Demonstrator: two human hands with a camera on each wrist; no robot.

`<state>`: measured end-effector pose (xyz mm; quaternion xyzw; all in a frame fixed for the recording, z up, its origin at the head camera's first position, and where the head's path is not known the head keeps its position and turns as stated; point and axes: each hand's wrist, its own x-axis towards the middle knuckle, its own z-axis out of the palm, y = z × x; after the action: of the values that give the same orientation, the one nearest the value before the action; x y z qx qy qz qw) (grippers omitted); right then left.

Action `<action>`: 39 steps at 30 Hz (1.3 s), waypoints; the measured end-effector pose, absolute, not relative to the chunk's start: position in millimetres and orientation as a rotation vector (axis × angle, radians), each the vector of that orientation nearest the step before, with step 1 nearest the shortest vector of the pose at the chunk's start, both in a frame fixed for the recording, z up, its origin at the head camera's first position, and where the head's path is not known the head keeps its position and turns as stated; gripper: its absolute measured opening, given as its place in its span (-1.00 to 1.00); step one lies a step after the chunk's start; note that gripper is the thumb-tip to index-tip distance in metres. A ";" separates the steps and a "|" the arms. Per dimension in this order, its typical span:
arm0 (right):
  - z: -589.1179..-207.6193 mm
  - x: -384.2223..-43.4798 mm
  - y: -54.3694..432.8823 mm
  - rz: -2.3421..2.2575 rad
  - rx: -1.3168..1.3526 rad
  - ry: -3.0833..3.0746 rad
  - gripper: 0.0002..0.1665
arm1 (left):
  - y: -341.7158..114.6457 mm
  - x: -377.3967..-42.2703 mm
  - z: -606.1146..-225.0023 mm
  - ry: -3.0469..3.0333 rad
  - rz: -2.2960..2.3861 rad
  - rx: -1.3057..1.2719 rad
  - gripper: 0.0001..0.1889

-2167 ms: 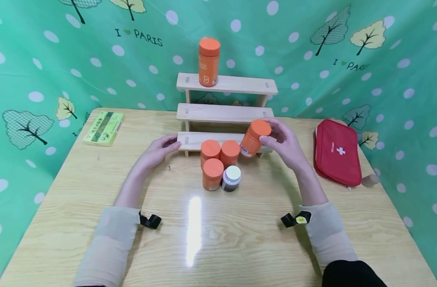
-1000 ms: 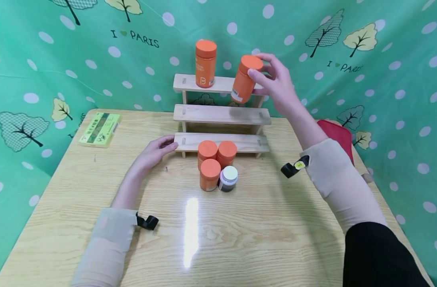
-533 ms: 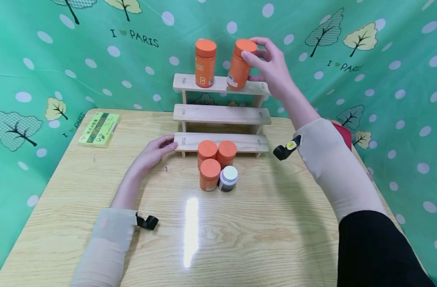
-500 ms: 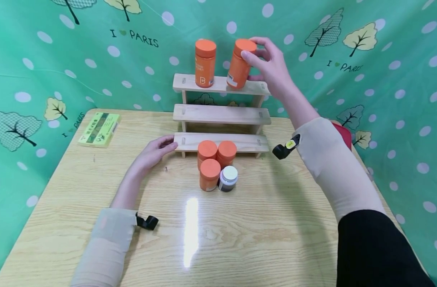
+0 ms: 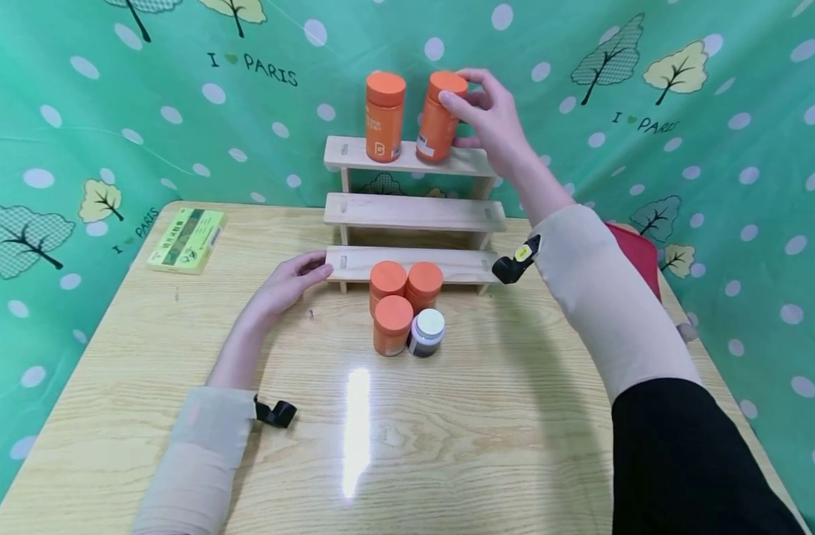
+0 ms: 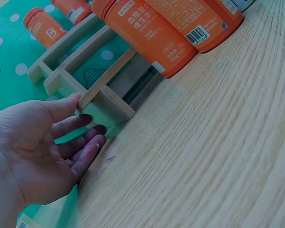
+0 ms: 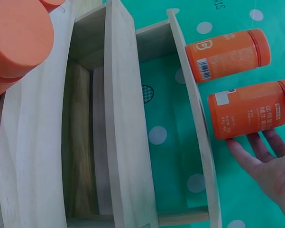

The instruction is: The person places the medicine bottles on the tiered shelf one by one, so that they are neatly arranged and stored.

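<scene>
Right hand (image 5: pixel 492 122) pinched the bottle (image 5: pixel 437 128), likely light, stiff, best held below its cap (image 5: pixel 447 80); left hand (image 5: pixel 283 287) gripped the rack (image 5: pixel 414 211) at its lower-left corner.

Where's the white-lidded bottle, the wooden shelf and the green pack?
White-lidded bottle (image 5: pixel 429 328), head view: on its lid.
Wooden shelf (image 5: pixel 414 210), head view: on its middle step.
Green pack (image 5: pixel 187 240), head view: on its top.

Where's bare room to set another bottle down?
Free: middle step of the three-tier pale wooden shelf; front of the light wood-grain table, between the forearms.
Crowded: top step, with two orange cylindrical bottles, one in the right hand; table by the bottom step, where three orange bottles and a small white-capped bottle cluster.
</scene>
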<state>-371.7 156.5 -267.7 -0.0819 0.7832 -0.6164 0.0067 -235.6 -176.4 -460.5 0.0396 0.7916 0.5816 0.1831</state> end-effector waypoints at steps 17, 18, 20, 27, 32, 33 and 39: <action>-275.7 -373.3 151.6 -1.909 -0.269 2.459 -0.43 | -176.6 -234.5 -458.0 2.230 1.648 0.093 -0.27; -275.7 -373.1 151.3 -1.909 -0.272 2.461 -0.44 | -176.5 -234.4 -457.9 2.232 1.646 0.092 -0.27; -275.7 -372.8 151.0 -1.906 -0.278 2.467 -0.44 | -176.4 -234.2 -457.7 2.230 1.649 0.090 -0.28; -276.5 -373.0 149.4 -1.901 -0.292 2.477 -0.43 | -176.2 -234.3 -457.8 2.225 1.659 0.097 -0.28; -276.9 -373.6 148.3 -1.893 -0.292 2.483 -0.42 | -176.0 -235.2 -458.0 2.232 1.649 0.098 -0.28; -276.9 -373.7 148.2 -1.891 -0.289 2.484 -0.42 | -175.9 -235.4 -458.0 2.232 1.647 0.099 -0.28; -277.4 -372.6 147.6 -1.896 -0.260 2.476 -0.37 | -176.7 -235.9 -458.0 2.233 1.642 0.096 -0.26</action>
<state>-372.6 147.6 -277.4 -0.0829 0.7911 -0.6060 0.0060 -235.9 -176.7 -458.0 0.0341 0.7916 0.5820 0.1831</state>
